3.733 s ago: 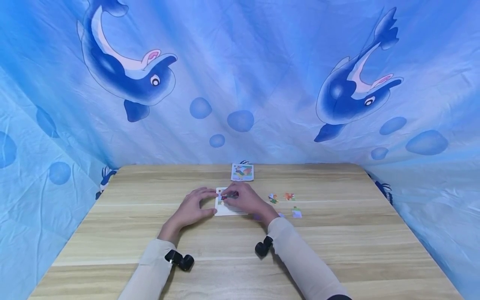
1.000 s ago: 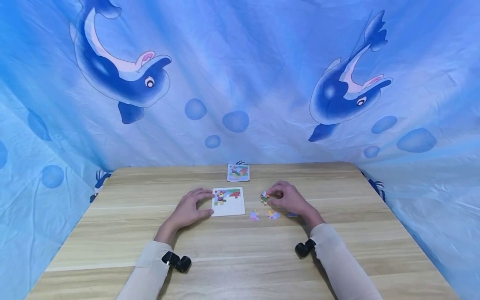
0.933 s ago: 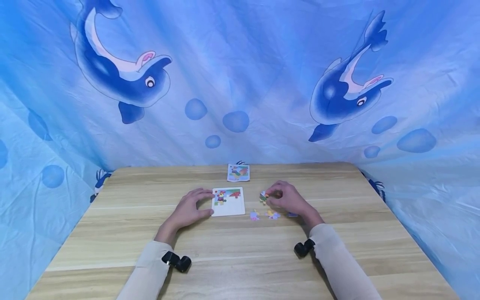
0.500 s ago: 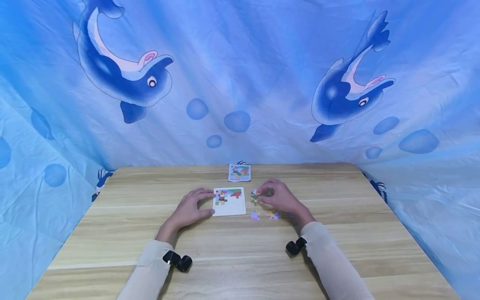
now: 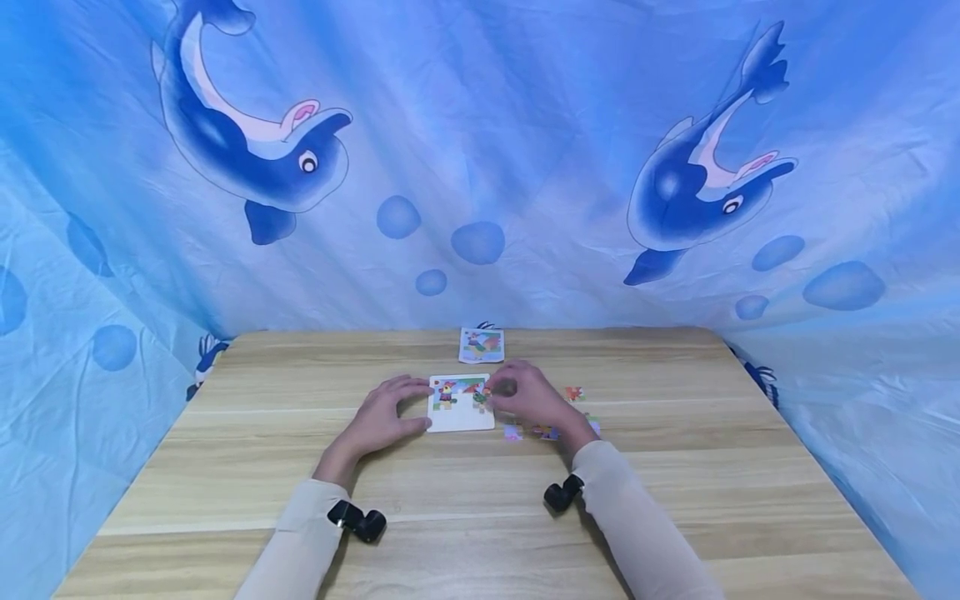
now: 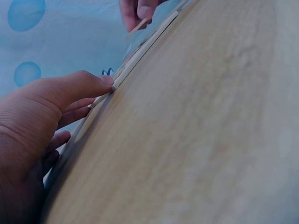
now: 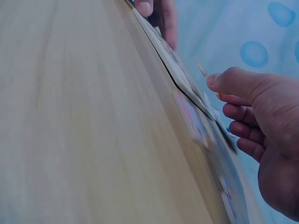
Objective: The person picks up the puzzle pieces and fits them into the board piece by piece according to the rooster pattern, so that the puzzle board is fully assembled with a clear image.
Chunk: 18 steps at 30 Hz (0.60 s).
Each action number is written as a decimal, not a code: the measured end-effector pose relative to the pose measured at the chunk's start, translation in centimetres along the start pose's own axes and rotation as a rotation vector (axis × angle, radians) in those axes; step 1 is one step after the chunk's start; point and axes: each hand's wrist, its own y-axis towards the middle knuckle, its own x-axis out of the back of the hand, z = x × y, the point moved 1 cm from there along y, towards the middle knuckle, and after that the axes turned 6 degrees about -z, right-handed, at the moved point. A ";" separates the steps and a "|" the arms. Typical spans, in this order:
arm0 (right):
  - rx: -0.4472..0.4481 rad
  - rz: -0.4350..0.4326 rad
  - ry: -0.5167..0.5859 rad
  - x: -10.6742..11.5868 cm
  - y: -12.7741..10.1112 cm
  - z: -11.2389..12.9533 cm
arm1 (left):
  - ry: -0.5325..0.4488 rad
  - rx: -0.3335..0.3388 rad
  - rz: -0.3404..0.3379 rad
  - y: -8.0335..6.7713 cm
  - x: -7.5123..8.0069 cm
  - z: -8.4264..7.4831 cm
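A person's left hand [image 5: 378, 417] steadies a white puzzle board [image 5: 460, 414] on a wooden surface [image 5: 225, 467], thumb and straight fingers [image 6: 88, 84] pressing its left edge. The board holds a few coloured pieces (along its top row); the rest is bare. The right hand [image 5: 528, 400] pinches a small puzzle piece [image 5: 482, 397] just above the board's right side. Loose pieces [image 5: 543, 432] lie beside the board, and a picture card [image 5: 481, 345] lies behind it.

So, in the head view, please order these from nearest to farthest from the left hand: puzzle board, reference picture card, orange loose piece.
1. Puzzle board, touched by the left hand.
2. Reference picture card, behind the board.
3. Orange loose piece, far right, past the right hand.
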 end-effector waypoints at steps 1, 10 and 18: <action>0.000 0.002 -0.001 -0.2 0.1 0.1 | 0.001 -0.001 -0.001 0.0 0.0 0.0; 0.036 -0.003 -0.062 -2.0 1.5 1.1 | 0.011 -0.002 -0.009 0.0 0.1 -0.1; 0.029 0.036 -0.062 -2.8 2.0 1.6 | 0.019 -0.006 -0.017 -0.1 0.0 -0.2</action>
